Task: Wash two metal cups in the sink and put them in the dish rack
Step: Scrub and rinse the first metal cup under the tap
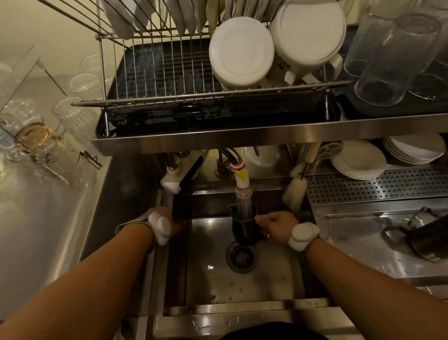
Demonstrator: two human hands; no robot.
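My right hand (277,224) grips a dark metal cup (244,227) by its handle side, holding it upright under the tap (242,184) over the sink (235,280). Water runs from the tap into the cup. My left hand (166,219) reaches to the sink's far left corner; its fingers are hidden behind the rim, so what it touches is unclear. A second metal cup (435,238) lies on its side on the steel drainboard at the right. The wire dish rack (170,69) stands on the shelf above the sink.
White plates and two round white lids (278,42) fill the rack's right and upper parts. Upturned glasses (404,50) crowd the right shelf, more glassware (17,130) the left counter. Stacked plates (386,156) and a brush (294,190) sit behind the perforated tray (382,184).
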